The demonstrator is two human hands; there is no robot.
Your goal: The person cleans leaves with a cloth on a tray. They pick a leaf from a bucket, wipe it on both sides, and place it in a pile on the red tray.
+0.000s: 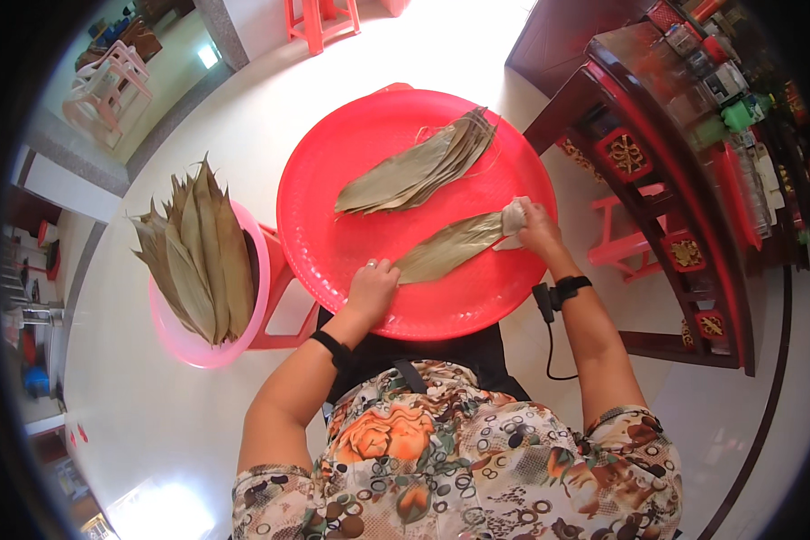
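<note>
A long dried leaf (450, 247) lies slanted across the round red tray (324, 243) in front of me. My left hand (374, 290) pinches its near left end, with a ring on one finger. In my right hand (538, 230) is a crumpled white cloth (513, 219), pressed against the leaf's far right end. Farther back on the tray rests a stack of similar leaves (418, 166), fanned at its right end, with thin strands beside it.
To the left, a pink basin (200, 357) holds many upright leaves (198, 252), beside a red stool (283, 297). A dark wooden cabinet (634, 180) crowded with goods stands at right, with another red stool (625, 238) by it. A cable (550, 351) hangs from my right wristband.
</note>
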